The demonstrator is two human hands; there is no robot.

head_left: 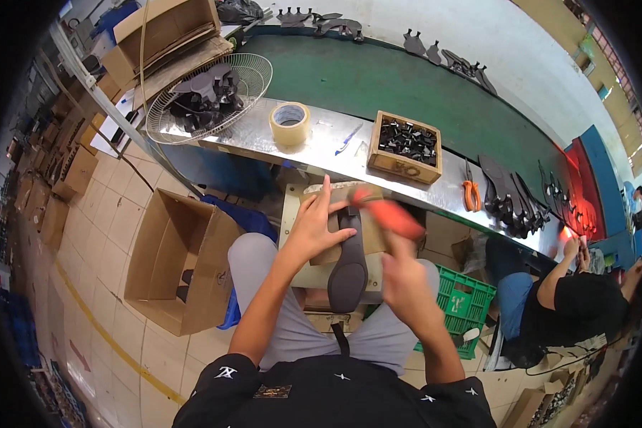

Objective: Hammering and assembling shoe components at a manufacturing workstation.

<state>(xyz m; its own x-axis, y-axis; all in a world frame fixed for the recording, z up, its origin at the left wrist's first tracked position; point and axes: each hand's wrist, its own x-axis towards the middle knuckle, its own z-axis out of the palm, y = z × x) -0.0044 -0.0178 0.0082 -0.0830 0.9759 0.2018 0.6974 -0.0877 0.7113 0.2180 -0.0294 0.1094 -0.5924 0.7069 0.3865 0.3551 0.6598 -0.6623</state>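
Left hand [314, 225], fingers spread, pins the dark shoe piece [348, 267]; keep it flat. Right hand [401, 274], just beside it, grips an orange-handled tool [386, 212], best worked gently.

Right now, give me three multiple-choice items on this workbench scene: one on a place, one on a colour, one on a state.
1. Where does the roll of tape sit?
A. on the metal shelf
B. in the cardboard box on the floor
C. on the person's lap

2. What colour is the tool in the right hand?
A. blue
B. orange
C. white

3. What is the left hand doing?
A. hanging free
B. holding scissors
C. pressing on the dark shoe sole

Answers: 1 A, it stands by the wire fan guard; 2 B, blurred orange shows above the fist; 3 C, its fingers spread at the sole's top.
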